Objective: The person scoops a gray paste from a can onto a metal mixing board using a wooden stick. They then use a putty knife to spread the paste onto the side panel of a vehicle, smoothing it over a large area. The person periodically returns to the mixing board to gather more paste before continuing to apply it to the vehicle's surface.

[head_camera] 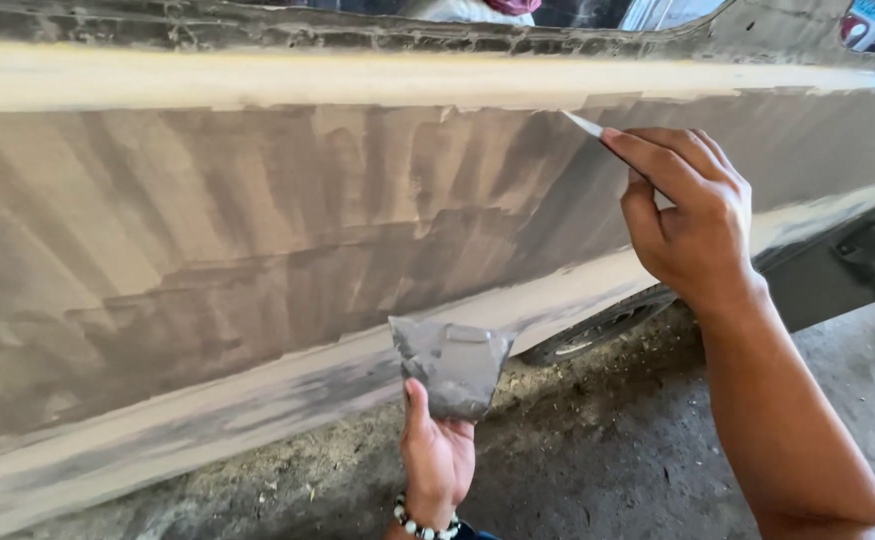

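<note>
From my remote seat I saw the right hand raised against the car body panel, its fingers pressed together and pinching a thin pale spreader blade, whose tip touched the panel just below the pale upper band. The left hand hung lower, fingers curled up behind a grey putty-smeared board, thumb laid on its front, so it was clamped rather than spread; a beaded bracelet circled that wrist. Left of the right fingers, the panel was covered in streaked grey-brown filler laid in broad overlapping strokes. Under the right wrist a tyre showed beneath the sill. Below both hands lay a dusty concrete floor, littered with debris close to the car.
</note>
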